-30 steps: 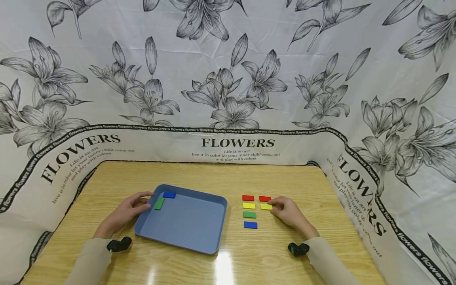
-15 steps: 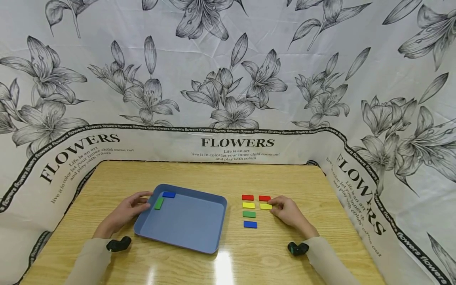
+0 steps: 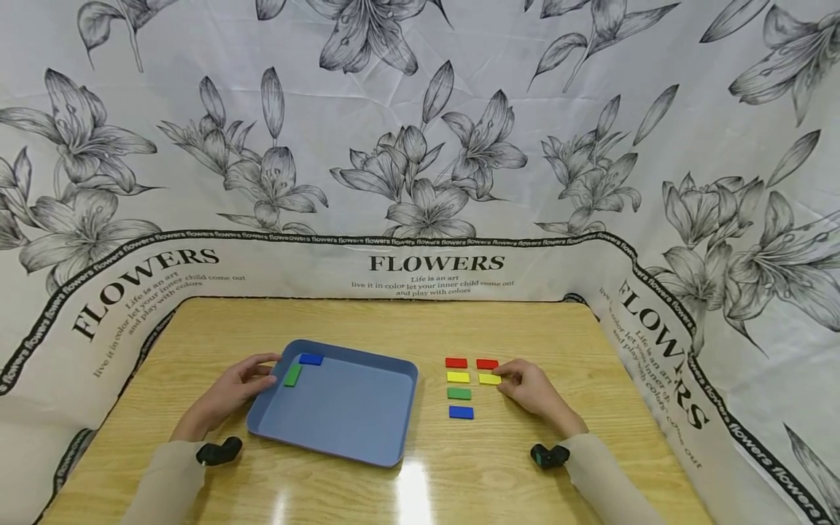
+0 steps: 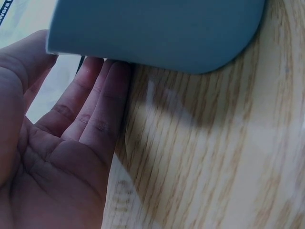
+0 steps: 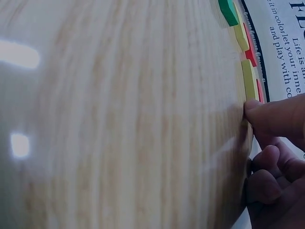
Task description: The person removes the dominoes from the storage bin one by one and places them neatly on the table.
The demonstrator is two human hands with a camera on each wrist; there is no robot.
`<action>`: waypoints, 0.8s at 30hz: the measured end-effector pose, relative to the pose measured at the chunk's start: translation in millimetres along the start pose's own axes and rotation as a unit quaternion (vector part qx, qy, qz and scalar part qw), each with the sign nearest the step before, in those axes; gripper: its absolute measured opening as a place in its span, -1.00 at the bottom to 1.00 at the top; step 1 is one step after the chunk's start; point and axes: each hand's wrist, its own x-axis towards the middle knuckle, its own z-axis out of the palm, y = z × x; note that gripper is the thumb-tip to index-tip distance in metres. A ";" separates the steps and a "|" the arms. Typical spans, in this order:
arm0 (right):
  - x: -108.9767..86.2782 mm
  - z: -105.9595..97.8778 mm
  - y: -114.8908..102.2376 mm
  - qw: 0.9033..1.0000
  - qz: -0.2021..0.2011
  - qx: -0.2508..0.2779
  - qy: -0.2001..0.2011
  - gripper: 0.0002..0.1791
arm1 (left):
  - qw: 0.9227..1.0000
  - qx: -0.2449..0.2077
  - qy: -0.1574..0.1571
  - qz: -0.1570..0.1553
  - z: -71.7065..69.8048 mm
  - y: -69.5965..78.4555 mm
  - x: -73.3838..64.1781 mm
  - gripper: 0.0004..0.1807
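Observation:
The left hand (image 3: 231, 390) holds the left rim of a blue-grey tray (image 3: 328, 408). In the left wrist view its thumb goes over the edge of the tray (image 4: 157, 33), while the other fingers lie against the outside. Inside the tray, a blue block (image 3: 311, 359) and a green block (image 3: 292, 375) lie in the far left corner. On the right, thumb and fingers of the right hand (image 3: 534, 390) pinch the right end of a flat yellow block (image 3: 489, 379), which lies on the table. The right wrist view shows the thumb at the end of this yellow block (image 5: 249, 81).
Left of the pinched block is a column of flat blocks: red (image 3: 456, 362), yellow (image 3: 458, 377), green (image 3: 459, 394) and blue (image 3: 461, 413). Another red block (image 3: 487, 364) lies just behind it. A flower-printed cloth (image 3: 433, 270) borders the wooden table (image 3: 525, 328) at the back and sides.
Both hands, the tray and the blocks keep their places. Only the head view has shifted very slightly.

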 end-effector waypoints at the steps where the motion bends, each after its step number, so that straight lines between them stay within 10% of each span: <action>1: -0.2 -0.7 -0.4 1.000 0.000 0.001 -0.002 -0.74 | 1.000 0.000 0.000 -0.001 -0.1 0.4 0.0 -0.38; 24: 29.2 -22.9 -49.8 0.998 -0.054 0.028 -0.024 -0.51 | 1.000 0.002 0.001 -0.003 -1.3 -0.8 -0.9 -0.36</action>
